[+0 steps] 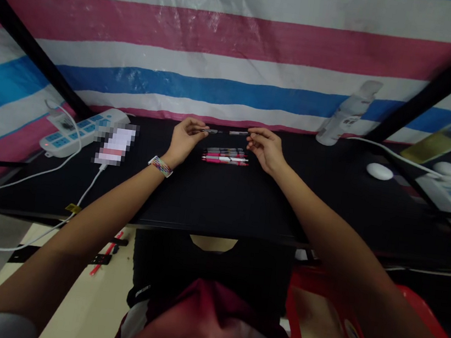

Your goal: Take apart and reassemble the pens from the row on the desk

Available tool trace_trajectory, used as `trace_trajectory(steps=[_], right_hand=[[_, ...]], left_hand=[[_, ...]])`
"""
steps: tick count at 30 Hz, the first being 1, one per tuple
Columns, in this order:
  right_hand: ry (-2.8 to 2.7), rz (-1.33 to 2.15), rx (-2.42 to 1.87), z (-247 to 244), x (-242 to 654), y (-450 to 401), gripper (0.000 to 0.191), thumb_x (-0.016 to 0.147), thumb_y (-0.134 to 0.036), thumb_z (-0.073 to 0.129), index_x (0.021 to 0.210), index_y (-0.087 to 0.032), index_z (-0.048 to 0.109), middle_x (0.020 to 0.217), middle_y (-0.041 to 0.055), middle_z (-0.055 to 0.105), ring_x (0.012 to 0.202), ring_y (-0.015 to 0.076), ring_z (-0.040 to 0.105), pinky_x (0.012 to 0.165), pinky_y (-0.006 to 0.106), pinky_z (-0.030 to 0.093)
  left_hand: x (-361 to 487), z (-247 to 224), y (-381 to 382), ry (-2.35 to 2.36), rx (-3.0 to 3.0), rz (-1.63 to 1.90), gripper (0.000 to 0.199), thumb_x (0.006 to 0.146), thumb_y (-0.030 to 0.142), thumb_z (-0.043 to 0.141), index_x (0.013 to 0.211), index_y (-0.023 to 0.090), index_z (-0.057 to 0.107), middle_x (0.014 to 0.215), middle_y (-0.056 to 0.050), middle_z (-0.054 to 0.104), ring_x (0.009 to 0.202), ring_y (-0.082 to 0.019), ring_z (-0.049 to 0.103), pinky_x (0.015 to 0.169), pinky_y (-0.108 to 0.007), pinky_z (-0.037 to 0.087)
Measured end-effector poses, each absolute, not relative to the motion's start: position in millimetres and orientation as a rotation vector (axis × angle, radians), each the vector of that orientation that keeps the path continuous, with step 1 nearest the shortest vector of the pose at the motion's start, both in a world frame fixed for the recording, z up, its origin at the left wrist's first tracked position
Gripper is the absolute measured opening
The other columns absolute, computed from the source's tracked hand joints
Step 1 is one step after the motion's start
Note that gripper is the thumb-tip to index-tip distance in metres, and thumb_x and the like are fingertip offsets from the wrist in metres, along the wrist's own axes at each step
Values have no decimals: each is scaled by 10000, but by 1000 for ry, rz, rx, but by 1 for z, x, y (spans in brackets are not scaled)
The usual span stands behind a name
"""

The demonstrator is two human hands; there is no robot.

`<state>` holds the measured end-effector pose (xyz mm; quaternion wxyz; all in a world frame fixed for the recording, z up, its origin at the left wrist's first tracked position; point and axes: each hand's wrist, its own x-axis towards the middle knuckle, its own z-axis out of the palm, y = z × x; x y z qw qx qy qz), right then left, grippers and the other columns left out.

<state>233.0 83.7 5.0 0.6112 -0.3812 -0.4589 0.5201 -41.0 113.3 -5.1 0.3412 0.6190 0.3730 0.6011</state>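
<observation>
Striped plastic sheeting [243, 35] in pink, white and blue hangs behind a black tabletop [221, 202], seen from the worn head camera, as a person works at its far edge with both bare hands. The left hand [187, 137], a woven wristband [161, 166] below it, pinches a slim dark piece [214, 131] between thumb and fingers; the right hand [267, 149] is closed in a like pinch on a paler slim piece [238, 133]. Both look like pen parts, their ends facing across a narrow gap. Just nearer, between the hands, lies a row of pens [224, 158], dark ones at the far side and pink ones at the near. The pieces look light, stiff and smooth, probably plastic, apt to roll or slip if squeezed at a tapered end; a soft fingertip grip around the barrel, clear of the facing ends, should suit them best. At left sit a power strip [61, 143] and a blurred-out phone [116, 143]; at right, a white bottle [343, 121] stands on the far side, well apart from the pens, with a white rounded object [379, 171] nearer.
</observation>
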Motion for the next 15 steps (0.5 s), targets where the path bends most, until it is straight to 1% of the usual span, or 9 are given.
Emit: trace_trajectory(steps=[5,15], right_hand=[[-1052,1205,-874,5,234,85,112,811,-178,795,906,-236,798,798,16,697,726,155,622,739,335,589],[-1003,1198,-877,6,234,85,112,798,-163,786,890,-226,790,778,19,707,719,154,629,729,324,583]], left_hand=[[-42,-6,115,952,1595,1583,258,799,61,849,965,189,698,1079,-106,828,1053,-220,808,1004,-394,658],[-41,-4,112,939,1593,1599,180,829,122,843,956,198,741,1109,-109,848,1107,-245,816,1048,-432,653]])
